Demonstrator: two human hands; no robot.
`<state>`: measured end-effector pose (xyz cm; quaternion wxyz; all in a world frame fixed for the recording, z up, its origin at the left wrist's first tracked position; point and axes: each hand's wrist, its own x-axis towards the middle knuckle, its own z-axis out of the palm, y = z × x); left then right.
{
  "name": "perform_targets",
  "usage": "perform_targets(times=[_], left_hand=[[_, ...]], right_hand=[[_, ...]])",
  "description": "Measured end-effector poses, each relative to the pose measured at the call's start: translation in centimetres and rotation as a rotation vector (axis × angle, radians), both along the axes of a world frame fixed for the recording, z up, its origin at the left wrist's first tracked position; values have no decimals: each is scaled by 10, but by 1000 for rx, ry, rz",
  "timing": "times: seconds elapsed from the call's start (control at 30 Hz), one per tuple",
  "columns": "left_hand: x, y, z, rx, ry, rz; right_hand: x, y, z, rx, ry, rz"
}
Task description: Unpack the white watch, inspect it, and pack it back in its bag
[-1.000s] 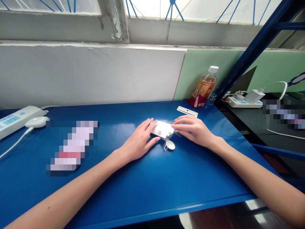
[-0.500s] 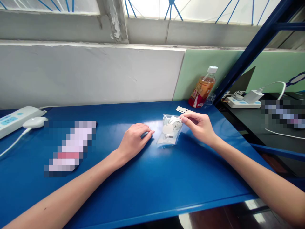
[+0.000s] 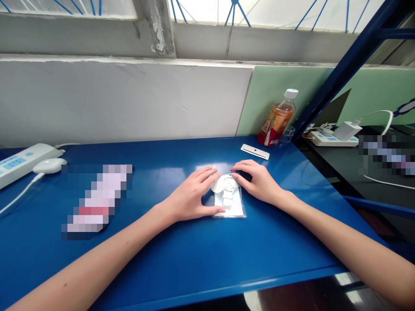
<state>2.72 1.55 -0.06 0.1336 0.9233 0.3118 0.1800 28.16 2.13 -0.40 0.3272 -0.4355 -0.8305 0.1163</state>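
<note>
A small clear plastic bag (image 3: 238, 209) lies on the blue table, with white round parts and a white strap-like piece showing in it. My left hand (image 3: 193, 194) is spread along the bag's left side. Its thumb rests over the lower left edge, and its fingertips reach the upper left. At the upper right edge, my right hand (image 3: 259, 182) has its thumb tip touching the bag and its fingers curved above it, apart from the thumb. The contents are partly covered by the fingers and plastic glare.
A flat white strip (image 3: 255, 151) lies beyond my right hand, near a bottle of reddish drink (image 3: 277, 121). A blurred-out phone-like object (image 3: 99, 201) lies left. Farther left are a white power strip (image 3: 27, 160) and a white charger (image 3: 49, 165). A blue post (image 3: 340, 65) slants up at right.
The bag has come down toward me and now lies flat. My right hand's pinch on its top corner has loosened. My left hand has moved right and spread over the bag's left side.
</note>
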Motion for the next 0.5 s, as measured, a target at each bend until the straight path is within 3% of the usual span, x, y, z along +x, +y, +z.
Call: perform_targets(times=[0.1,0.2,0.37,0.5], left_hand=[[0,0,-3,40,-16,46],[-1,1,-6,119,-55,73],[-1,1,-7,224,-153,83],[-1,0,-4,163,-134,91]], right_hand=[[7,-2,6,49,-151,137],[12,-6,12,-15,-323,234],[14,-7,12,-84,-391,222],[15,-6,10,-115,-403,219]])
